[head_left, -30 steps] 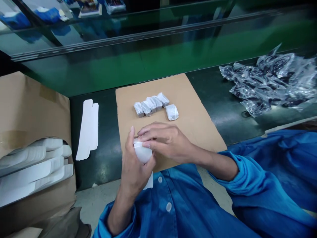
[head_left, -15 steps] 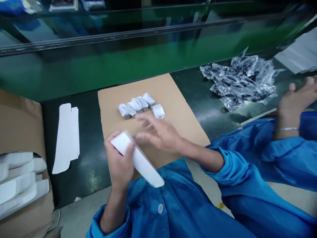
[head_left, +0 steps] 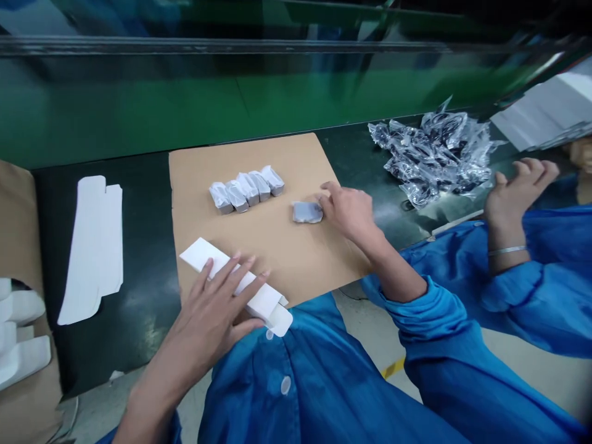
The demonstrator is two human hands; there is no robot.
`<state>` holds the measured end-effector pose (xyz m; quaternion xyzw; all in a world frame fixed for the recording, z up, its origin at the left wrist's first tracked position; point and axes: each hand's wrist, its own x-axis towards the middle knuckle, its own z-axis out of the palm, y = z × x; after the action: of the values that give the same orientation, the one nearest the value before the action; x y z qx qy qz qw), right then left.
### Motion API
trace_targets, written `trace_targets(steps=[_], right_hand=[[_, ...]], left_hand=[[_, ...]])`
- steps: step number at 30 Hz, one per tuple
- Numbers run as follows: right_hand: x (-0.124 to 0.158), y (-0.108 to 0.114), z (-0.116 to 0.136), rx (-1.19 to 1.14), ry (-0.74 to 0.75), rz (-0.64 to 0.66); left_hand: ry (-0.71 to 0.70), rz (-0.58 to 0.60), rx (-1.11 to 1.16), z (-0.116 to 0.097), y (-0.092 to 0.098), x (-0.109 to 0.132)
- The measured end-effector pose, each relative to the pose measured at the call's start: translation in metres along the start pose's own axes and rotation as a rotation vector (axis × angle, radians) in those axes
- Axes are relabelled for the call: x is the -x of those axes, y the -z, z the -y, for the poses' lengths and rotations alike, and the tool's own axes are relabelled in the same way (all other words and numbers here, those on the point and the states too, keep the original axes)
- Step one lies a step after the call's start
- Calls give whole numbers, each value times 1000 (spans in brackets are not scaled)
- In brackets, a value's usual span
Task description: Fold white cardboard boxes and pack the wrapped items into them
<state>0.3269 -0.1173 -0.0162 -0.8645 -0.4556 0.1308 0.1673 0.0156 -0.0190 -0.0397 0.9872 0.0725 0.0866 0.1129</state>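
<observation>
My left hand (head_left: 222, 296) lies with spread fingers across a slim white carton (head_left: 266, 301). The carton rests slantwise at the front edge of a brown cardboard sheet (head_left: 319, 259), its near end flap sticking out. My right hand (head_left: 349, 213) is at the right end of a small wrapped block (head_left: 306, 213), grey side up. Its thumb and index finger are apart, the fingertips beside the block; whether they touch it I cannot tell. Several similar white-wrapped blocks (head_left: 248, 190) stand in a slanting row farther back on the sheet.
Flat white cartons (head_left: 95, 246) lie left on the dark table (head_left: 143, 296). A brown box (head_left: 28, 394) holding white cartons stands far left. Clear-bagged dark items (head_left: 437, 157) are piled right, before stacked white sheets (head_left: 550, 111). A co-worker's hand (head_left: 518, 191) is raised at right.
The white carton, earlier held up in my left hand, now lies on the cardboard under it. My right hand moved right to the single block, which now shows its grey side. The view shifted slightly.
</observation>
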Motion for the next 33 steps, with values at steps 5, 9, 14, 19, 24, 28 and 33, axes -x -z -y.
trace_targets(steps=[5,9,14,19,24,28,33], right_hand=[[5,-3,-11,185,449,89],[-3,-17,-15,161,380,113],[12,-10,-12,125,350,59],[52,-3,8,-229,566,321],[74,-34,39,-46,660,234],[90,-53,64,153,624,-14],[106,-50,74,45,524,-119]], left_hand=[[112,87,-177,5,6,-19],[279,155,-274,0,15,-36],[-47,198,-134,-1,8,-40],[-97,182,-75,5,1,-31],[-114,105,-49,4,0,-23],[-48,-60,-85,-1,-4,-23],[4,-269,-130,-11,-9,-27]])
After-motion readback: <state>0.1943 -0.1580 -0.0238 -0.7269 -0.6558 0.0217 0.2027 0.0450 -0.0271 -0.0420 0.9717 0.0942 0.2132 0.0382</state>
